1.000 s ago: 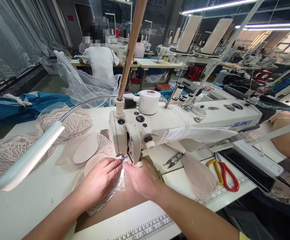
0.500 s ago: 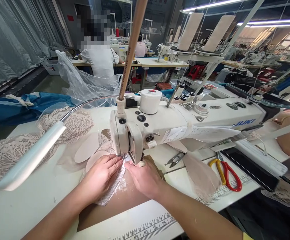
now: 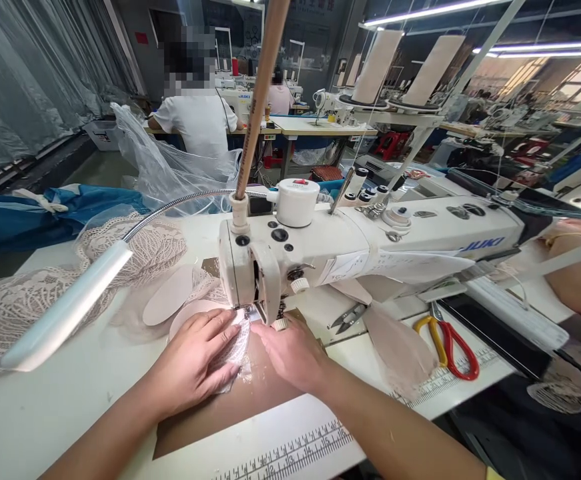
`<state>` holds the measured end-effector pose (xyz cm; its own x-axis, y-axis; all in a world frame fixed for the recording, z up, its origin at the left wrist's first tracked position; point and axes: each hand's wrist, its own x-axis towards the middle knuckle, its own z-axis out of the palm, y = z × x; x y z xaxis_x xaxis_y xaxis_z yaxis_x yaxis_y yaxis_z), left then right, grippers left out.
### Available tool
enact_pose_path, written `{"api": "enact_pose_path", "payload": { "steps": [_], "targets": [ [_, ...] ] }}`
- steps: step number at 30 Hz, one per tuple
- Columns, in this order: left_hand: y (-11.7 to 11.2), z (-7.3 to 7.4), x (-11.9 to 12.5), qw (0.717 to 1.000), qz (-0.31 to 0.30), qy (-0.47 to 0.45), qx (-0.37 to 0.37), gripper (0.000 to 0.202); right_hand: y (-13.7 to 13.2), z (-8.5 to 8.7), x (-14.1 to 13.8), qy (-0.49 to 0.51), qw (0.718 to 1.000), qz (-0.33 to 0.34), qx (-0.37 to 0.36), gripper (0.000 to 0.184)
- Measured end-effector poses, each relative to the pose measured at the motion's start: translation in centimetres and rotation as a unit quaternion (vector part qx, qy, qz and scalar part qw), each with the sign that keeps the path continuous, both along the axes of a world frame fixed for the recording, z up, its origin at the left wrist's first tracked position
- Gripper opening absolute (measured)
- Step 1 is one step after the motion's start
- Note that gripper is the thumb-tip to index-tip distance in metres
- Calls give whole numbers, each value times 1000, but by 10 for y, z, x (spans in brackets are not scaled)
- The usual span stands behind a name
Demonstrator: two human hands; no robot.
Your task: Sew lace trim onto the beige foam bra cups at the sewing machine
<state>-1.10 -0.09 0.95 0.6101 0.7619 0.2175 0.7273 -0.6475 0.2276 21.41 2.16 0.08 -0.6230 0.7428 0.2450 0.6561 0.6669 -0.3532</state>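
Note:
A white lace fabric piece (image 3: 237, 350) lies under the presser foot (image 3: 248, 312) of a white sewing machine (image 3: 315, 247). My left hand (image 3: 197, 357) rests on this lace, palm down, its fingers spread over the left side. At the right edge of the piece, close to the foot, my right hand (image 3: 295, 353) lies low with a digit stretched toward the needle. The machine head and a knob partly cover its other fingers. Beneath both hands is a brown plate (image 3: 220, 423) on the machine table.
Beige lace cups (image 3: 135, 243) and smooth pads (image 3: 167, 297) lie to the left, under a lamp (image 3: 65, 307). Thread snips (image 3: 349, 318), sheer beige fabric (image 3: 403, 353), red-and-yellow-handled scissors (image 3: 457, 350) and a black phone-like slab (image 3: 495, 337) are at right. A co-worker (image 3: 195, 123) sits ahead.
My left hand has shifted toward me and its fingers have spread wider over the lace. The right hand stays almost where it was. The view has moved slightly.

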Motion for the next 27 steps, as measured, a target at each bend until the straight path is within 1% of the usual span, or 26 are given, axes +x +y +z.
{"api": "enact_pose_path", "payload": {
  "steps": [2, 5, 6, 9, 14, 20, 25, 27],
  "targets": [
    [-4, 2, -1, 999, -10, -31, -21, 42, 0, -2, 1, 4, 1000, 2, 6, 29],
    [-7, 1, 0, 998, 5, -41, -57, 24, 0, -3, 2, 0, 1000, 6, 10, 26],
    [-7, 0, 1, 997, 14, -38, -64, 21, 0, -3, 2, 1, 1000, 7, 8, 26],
    [-6, -1, 2, 995, 31, -52, -81, 29, 1, -2, 2, 10, 1000, 13, 4, 27],
    [-2, 0, 0, 989, 14, -89, -121, 31, 0, 0, 0, 14, 1000, 16, 0, 25],
    [-2, 2, -2, 987, 12, -78, -142, 29, -1, 0, -1, 7, 1000, 17, -7, 26],
    [-1, 4, -4, 984, 9, -79, -162, 28, -1, -1, -2, 6, 1000, 9, 2, 30],
    [-1, 4, -5, 982, 5, -75, -171, 28, -1, 0, -4, 5, 1000, 20, 3, 30]
  ]
}}
